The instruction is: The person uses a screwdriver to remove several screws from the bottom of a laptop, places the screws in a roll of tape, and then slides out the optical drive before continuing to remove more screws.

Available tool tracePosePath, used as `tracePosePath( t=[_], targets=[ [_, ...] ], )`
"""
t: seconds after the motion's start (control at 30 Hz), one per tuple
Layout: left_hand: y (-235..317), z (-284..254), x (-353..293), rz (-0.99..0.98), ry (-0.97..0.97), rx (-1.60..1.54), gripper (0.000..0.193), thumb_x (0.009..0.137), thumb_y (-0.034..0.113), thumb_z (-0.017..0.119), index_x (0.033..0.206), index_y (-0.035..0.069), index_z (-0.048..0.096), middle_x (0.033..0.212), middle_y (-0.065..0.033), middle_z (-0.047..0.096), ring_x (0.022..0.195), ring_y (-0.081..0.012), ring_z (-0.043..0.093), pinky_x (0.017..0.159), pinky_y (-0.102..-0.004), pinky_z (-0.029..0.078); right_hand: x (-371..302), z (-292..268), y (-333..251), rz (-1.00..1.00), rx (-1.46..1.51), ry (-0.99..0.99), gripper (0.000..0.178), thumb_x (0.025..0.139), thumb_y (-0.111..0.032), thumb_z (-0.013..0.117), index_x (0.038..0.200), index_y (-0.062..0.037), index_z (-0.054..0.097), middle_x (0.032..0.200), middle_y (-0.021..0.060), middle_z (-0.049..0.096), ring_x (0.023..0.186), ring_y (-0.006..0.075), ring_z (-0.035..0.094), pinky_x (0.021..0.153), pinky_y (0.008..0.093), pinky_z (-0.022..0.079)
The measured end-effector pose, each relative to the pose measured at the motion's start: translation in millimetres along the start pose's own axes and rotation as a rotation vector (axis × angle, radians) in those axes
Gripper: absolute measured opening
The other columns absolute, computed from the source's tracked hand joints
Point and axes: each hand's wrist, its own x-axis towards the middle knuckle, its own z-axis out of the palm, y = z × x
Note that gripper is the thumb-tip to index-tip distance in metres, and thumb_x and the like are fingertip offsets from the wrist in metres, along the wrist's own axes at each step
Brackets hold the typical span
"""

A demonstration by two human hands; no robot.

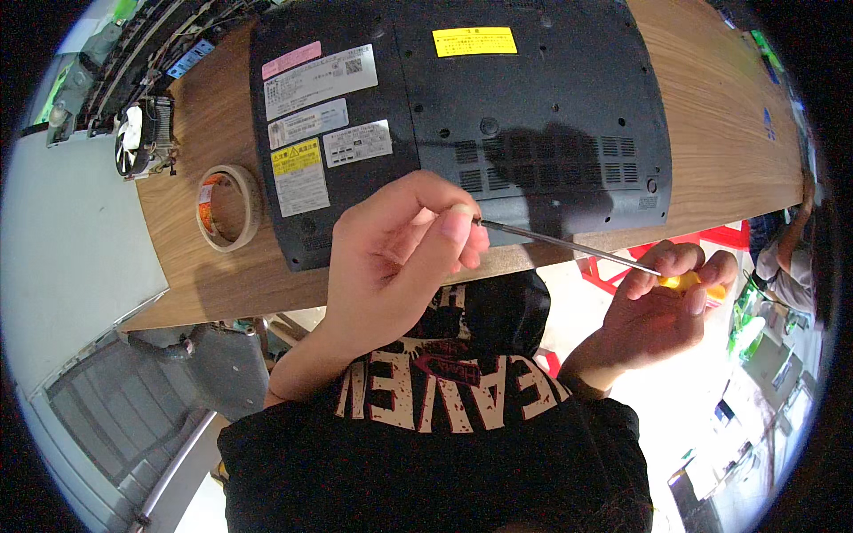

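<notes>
A long, thin metal screwdriver (573,244) with a yellow handle spans the gap between my hands, in the air before the table's front edge. My right hand (662,306) has its fingers closed round the handle. Thumb and forefinger of my left hand (404,244) pinch together at the screwdriver's tip, where a tiny dark bit shows; it is too small to name. Behind them a black laptop (533,98) lies upside down, its base with vents, screw holes and several labels facing up. My left hand covers part of its front edge.
On the wooden table (729,133), a roll of tape (228,209) stands left of the laptop. A small cooling fan with a heatsink (147,138) sits at the far left edge. Red stool-like frames (604,271) show below the table, and another person (791,258) is at the far right.
</notes>
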Motion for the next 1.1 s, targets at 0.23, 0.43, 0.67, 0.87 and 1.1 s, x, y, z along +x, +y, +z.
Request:
tracePosePath(
  t=[0.23,0.43,0.67,0.87,1.1],
  targets=[
    [3.9,3.9,-0.1,0.056,0.009,0.248,0.020,0.090,0.009,0.044,0.082,-0.006,0.055,0.077,-0.0125,0.058,0.059,-0.0130,0.057,0.053,-0.0232,0.045,-0.4,-3.4,3.8,-0.007,0.056,0.075,0.025,0.083,-0.021,0.057,0.088,-0.0089,0.036,0.072,0.0192,0.057,0.050,0.0249,0.055,0.041,0.0311,0.050],
    [-3.5,-1.0,0.8,0.151,-0.029,0.269,0.022,0.090,0.010,0.044,0.080,-0.005,0.057,0.076,-0.0131,0.059,0.059,-0.0137,0.057,0.053,-0.0235,0.045,1.3,-7.9,5.2,0.015,0.121,0.094,0.021,0.084,-0.019,0.053,0.089,-0.0085,0.036,0.071,0.0178,0.055,0.048,0.0233,0.053,0.038,0.0287,0.047],
    [-2.2,-27.7,5.1,0.364,0.131,0.709,0.007,0.079,0.003,0.056,0.077,0.002,0.063,0.082,-0.0100,0.063,0.068,-0.0217,0.060,0.061,-0.0284,0.046,19.0,-19.5,3.1,-0.061,0.010,0.146,0.017,0.088,-0.021,0.050,0.092,-0.0083,0.039,0.076,0.0188,0.057,0.051,0.0226,0.053,0.037,0.0258,0.041],
    [-8.7,-36.2,14.4,0.525,-0.014,1.180,0.015,0.068,0.013,0.067,0.083,0.011,0.066,0.095,-0.0010,0.063,0.094,-0.0222,0.057,0.081,-0.0351,0.040,56.7,-25.2,1.4,-0.412,-0.438,0.248,0.021,0.089,-0.021,0.052,0.100,-0.0086,0.038,0.076,0.0212,0.060,0.054,0.0240,0.056,0.040,0.0282,0.043],
    [-10.1,-39.0,0.5,0.393,-0.165,1.386,0.043,0.073,0.037,0.069,0.104,0.009,0.060,0.113,-0.0071,0.059,0.109,-0.0305,0.053,0.095,-0.0471,0.033,82.6,-1.7,10.7,-0.498,-0.727,-0.136,0.016,0.093,-0.019,0.047,0.105,-0.0114,0.039,0.074,0.0227,0.060,0.048,0.0199,0.054,0.038,0.0234,0.044]
  ],
)
